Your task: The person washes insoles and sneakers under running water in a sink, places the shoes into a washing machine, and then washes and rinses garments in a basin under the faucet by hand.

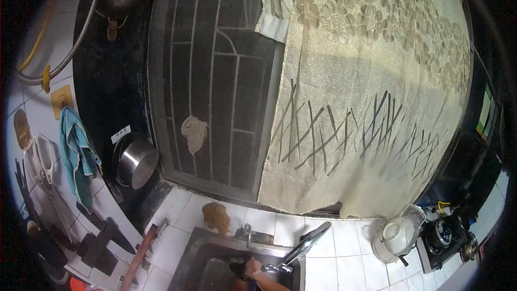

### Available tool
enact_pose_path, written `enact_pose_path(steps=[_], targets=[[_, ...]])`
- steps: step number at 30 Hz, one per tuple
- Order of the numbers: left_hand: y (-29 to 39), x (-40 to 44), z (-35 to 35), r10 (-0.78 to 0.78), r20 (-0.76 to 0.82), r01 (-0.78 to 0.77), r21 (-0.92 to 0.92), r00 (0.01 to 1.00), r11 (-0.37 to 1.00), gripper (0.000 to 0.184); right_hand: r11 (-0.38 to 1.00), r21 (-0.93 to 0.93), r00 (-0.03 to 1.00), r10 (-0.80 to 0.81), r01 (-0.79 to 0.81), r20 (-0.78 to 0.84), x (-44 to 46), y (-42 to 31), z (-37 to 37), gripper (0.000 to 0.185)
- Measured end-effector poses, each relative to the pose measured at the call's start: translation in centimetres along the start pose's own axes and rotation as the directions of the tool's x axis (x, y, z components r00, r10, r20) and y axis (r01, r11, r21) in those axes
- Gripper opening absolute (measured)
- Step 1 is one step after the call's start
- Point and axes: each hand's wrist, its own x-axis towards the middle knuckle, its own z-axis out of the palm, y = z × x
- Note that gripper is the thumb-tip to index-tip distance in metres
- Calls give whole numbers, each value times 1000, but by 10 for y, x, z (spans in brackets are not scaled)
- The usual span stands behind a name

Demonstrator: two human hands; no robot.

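My right hand (252, 269) is low in the metal sink (204, 258), its forearm coming in from the bottom edge. The fingers look closed beside a dark object (237, 267), which is small and too dim to identify. A chrome faucet (301, 248) reaches over the sink just right of the hand, its spout pointing up and right. A small tap (247, 231) stands at the sink's back edge. My left hand does not show.
A kettle-like pot (396, 240) and a gas stove (439, 237) stand at right. Scissors (51, 188), dark-bladed knives (102, 242) and a teal cloth (78, 151) hang at left. A metal pot (137, 161) hangs beside the window; a patterned curtain (366, 86) covers part of it.
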Motion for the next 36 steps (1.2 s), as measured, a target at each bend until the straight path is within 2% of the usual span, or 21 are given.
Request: enact_pose_path(steps=[2,4,6,7,9,10,14,15,17,18,21,22,23,25,26,27,29,30,33,34,36], targets=[[2,-2,-1,13,7,-13,-1,1000,1000,41,1000,-25,999,-19,18,-44,-6,-12,-7,48],[6,-4,-4,22,6,-22,-10,1000,1000,41,994,90,960,-31,58,-277,4,2,40,48],[7,-4,-4,21,14,-20,-29,1000,999,41,980,177,874,2,96,-486,6,24,63,47],[8,-6,-5,16,17,-16,-37,1000,999,41,982,172,879,12,80,-476,-5,22,54,47],[9,-7,-5,11,23,-10,-45,1000,999,41,971,237,973,36,20,-228,-12,10,18,52],[10,-7,-5,14,23,-13,-48,1000,999,40,953,256,977,189,-159,-96,-7,6,3,56],[11,-9,-5,25,22,-23,-66,999,998,40,957,163,971,234,-239,46,2,5,-6,61],[9,-7,-4,30,25,-28,-69,999,997,40,957,163,971,235,-239,45,0,4,-8,61],[16,-9,-7,35,25,-34,-72,999,997,40,871,432,933,326,-234,-152,-15,-7,-19,66],[18,-8,-8,41,24,-39,-76,999,996,40,856,505,950,244,-116,-196,4,13,4,70],[19,-8,-10,44,27,-41,-88,999,995,39,925,370,968,166,-87,-186,23,29,32,64],[18,-8,-12,45,29,-43,-92,999,995,39,790,593,977,210,-157,-22,-8,7,-15,53],[18,-7,-12,48,30,-45,-102,998,994,39,793,589,977,213,-157,-27,-6,19,-12,53],[16,-7,-13,49,33,-45,-114,998,992,39,668,744,1000,-4,24,-29,2,40,-2,37],[13,-6,-13,51,34,-46,-117,998,992,39,671,741,1000,-4,25,-29,5,42,2,37],[14,-7,-13,47,36,-43,-119,998,992,39,699,700,974,25,146,-227,2,35,5,33],[13,-8,-13,45,35,-40,-124,998,992,38,759,553,807,60,345,-587,-6,17,15,28],[15,-9,-12,43,36,-38,-124,998,992,38,759,554,808,62,343,-586,-7,8,17,28],[16,-7,-8,35,40,-30,-136,999,990,38,917,396,973,52,42,-224,-7,-17,11,48],[16,-6,-6,33,45,-27,-140,998,990,38,918,394,973,55,38,-222,-10,-21,10,48],[17,-7,-7,32,41,-26,-140,999,990,38,978,203,956,96,-39,-276,-14,-33,9,63]])
